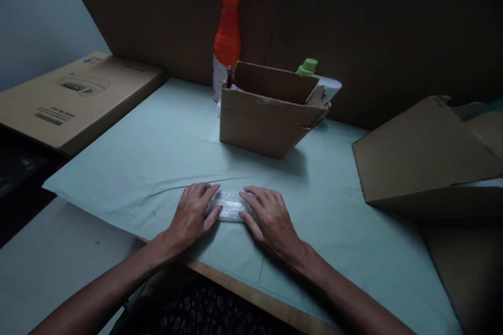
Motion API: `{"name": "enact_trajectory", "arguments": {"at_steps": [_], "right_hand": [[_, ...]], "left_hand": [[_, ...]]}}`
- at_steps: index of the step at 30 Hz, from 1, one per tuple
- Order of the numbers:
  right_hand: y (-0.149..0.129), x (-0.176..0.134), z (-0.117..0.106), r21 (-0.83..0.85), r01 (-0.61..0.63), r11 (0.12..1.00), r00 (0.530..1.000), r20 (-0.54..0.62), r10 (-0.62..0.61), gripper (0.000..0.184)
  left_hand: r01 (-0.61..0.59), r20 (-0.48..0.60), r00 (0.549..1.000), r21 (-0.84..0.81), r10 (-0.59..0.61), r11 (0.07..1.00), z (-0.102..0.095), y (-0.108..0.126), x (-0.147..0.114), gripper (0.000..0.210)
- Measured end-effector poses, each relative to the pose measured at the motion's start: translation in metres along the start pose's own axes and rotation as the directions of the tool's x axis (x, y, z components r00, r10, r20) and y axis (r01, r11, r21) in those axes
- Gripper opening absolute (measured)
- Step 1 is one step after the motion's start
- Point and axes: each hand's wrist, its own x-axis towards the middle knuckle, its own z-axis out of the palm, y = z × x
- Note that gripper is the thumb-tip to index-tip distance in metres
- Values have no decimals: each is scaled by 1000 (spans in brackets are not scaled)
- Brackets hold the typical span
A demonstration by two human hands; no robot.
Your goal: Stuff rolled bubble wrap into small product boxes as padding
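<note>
A small flat packet of clear bubble wrap (pixel 231 205) lies on the pale green cloth close to the table's front edge. My left hand (pixel 193 213) grips its left end, thumb at the near side and fingers at the far side. At the right end, my right hand (pixel 271 215) holds it the same way. The middle of the packet shows between my hands, while both ends are partly hidden by the fingers. What may be inside the wrap cannot be made out.
Behind the hands stands an open cardboard box (pixel 259 120), with an orange-capped bottle (pixel 227 36) behind its left side and a green cap (pixel 307 66) behind its right. Larger cardboard boxes flank the cloth at left (pixel 78 99) and right (pixel 420 157).
</note>
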Motion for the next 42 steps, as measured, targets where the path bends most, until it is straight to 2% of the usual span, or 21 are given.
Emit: {"name": "enact_trajectory", "arguments": {"at_steps": [4, 9, 11, 14, 17, 20, 23, 25, 28, 32, 35, 37, 38, 40, 41, 42], "right_hand": [[6, 7, 4, -1, -36, 999, 995, 90, 36, 42], [7, 5, 4, 237, -79, 968, 991, 120, 52, 26], [5, 3, -1, 369, -159, 916, 983, 144, 112, 24], [6, 0, -12, 546, -311, 778, 949, 220, 226, 27], [16, -5, -19, 620, -410, 668, 910, 225, 349, 42], [29, -10, -21, 597, -485, 639, 866, 226, 446, 57], [34, -12, -23, 549, -486, 680, 871, 236, 432, 49], [35, -13, -25, 518, -451, 727, 892, 227, 391, 37], [39, -15, -30, 491, -404, 772, 914, 251, 319, 28], [59, -24, -50, 469, -366, 804, 921, 306, 241, 32], [69, -23, -91, 474, -300, 828, 953, 197, 232, 30], [70, -10, -128, 473, -232, 850, 966, 6, 259, 25], [68, 1, -147, 461, -199, 865, 953, -113, 280, 23], [66, 33, -177, 393, -169, 904, 894, -326, 308, 22], [65, 54, -187, 334, -178, 926, 874, -379, 305, 23], [66, 76, -193, 256, -196, 947, 878, -385, 286, 23]], "left_hand": [[-25, 12, 1000, -6, 25, 1000, 4, -7, 7, 45], [-50, 53, 997, -192, 61, 980, 3, -5, 2, 46], [-46, 69, 995, -261, 66, 964, 4, -1, 1, 45], [-75, 96, 989, -340, 114, 938, 3, 6, 8, 46], [-178, 8, 982, -284, 188, 942, -10, 16, 40, 47], [-298, -221, 935, -75, 276, 952, -33, 26, 102, 51], [-301, -381, 867, 113, 321, 947, -47, 32, 172, 55], [-273, -394, 859, 188, 327, 944, -46, 32, 203, 44], [-290, -366, 855, 249, 367, 924, -35, 28, 213, 19], [-339, -385, 821, 263, 421, 903, -22, 22, 190, 19], [-371, -381, 812, 249, 443, 895, -19, 19, 180, 20], [-374, -388, 811, 230, 437, 899, -18, 18, 179, 20], [-371, -395, 811, 222, 431, 902, -18, 18, 178, 21], [-363, -405, 812, 212, 420, 907, -16, 19, 178, 21], [-362, -411, 810, 210, 418, 908, -16, 19, 178, 20], [-360, -418, 808, 208, 415, 910, -16, 19, 178, 20]]}}
